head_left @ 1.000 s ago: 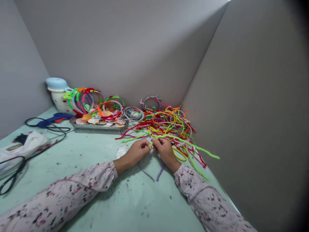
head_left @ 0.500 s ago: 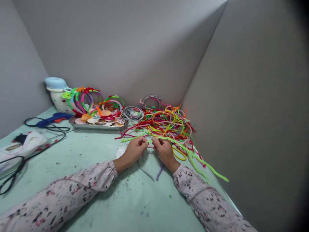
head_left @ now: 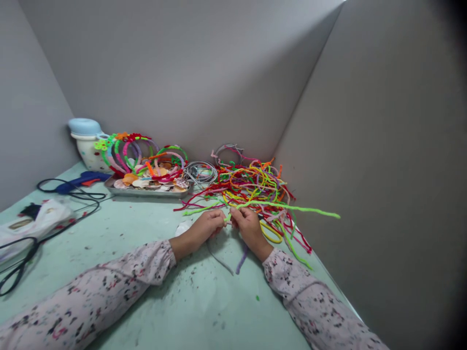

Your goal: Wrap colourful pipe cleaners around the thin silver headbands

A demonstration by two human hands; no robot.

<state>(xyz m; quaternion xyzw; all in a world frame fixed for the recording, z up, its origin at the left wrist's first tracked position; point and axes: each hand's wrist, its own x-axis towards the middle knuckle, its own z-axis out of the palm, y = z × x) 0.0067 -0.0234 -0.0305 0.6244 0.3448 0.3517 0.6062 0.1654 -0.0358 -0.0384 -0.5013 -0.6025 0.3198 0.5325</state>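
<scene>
Walls [head_left: 197,73], plain grey, border a speckled pale-green tabletop [head_left: 197,306]; above it, left hand [head_left: 203,229] and right hand [head_left: 251,230] pinch a lime pipe cleaner [head_left: 292,207] whose tail stretches rightward past the edge.

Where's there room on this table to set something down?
Mostly open, specks aside: the table between the sleeves, and the patch bordered by the tray, left hand and black cable. Crowded beyond the right hand: the pile of fuzzy strands.

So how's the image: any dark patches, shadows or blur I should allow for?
Head view: right-hand corners darken toward black; head view: diagonal shadow on the back wall; head view: green stem is legible, fine detail soft between the hands.
</scene>
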